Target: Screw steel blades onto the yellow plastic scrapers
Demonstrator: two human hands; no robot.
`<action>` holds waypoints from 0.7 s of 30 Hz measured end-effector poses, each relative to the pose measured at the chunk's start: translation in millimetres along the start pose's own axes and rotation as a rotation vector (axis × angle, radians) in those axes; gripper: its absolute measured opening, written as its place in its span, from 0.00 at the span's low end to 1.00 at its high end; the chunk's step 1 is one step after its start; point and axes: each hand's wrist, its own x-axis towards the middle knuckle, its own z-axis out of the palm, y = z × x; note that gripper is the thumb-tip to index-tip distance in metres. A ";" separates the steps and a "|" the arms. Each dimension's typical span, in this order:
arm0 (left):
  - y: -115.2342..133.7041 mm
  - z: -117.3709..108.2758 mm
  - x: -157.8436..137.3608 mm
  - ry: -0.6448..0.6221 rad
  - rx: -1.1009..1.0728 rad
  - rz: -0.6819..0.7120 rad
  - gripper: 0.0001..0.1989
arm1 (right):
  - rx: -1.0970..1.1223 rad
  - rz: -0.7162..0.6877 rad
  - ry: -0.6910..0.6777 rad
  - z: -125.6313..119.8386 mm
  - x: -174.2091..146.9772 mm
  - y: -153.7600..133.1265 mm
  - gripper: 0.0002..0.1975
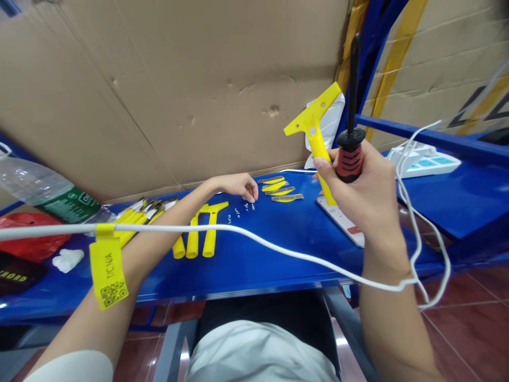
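My right hand (366, 185), raised over the table, grips a yellow scraper handle (318, 119) and a screwdriver (350, 159) together. The screwdriver has a red and black grip, and its dark shaft points up. My left hand (240, 187) reaches down to the blue tabletop with its fingers pinched beside small screws (246, 207) lying in little groups; whatever is between the fingertips is too small to make out. Just right of that hand lie several yellow strips with metal blades (284, 192). Yellow scraper handles (210, 233) rest on the table near my left forearm.
A white cable (254, 241) with a yellow tag (108, 273) crosses in front of both arms. Scrapers with blades (137, 215), a plastic bottle (51, 185) and a red bag (32, 233) are at the left. A phone (342, 220) and power strip (429, 162) lie right. Cardboard (178, 95) stands behind.
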 end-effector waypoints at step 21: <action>124.0 114.3 -97.9 0.731 -1.014 0.286 0.23 | 0.218 0.106 -0.499 38.7 -43.6 -66.8 0.23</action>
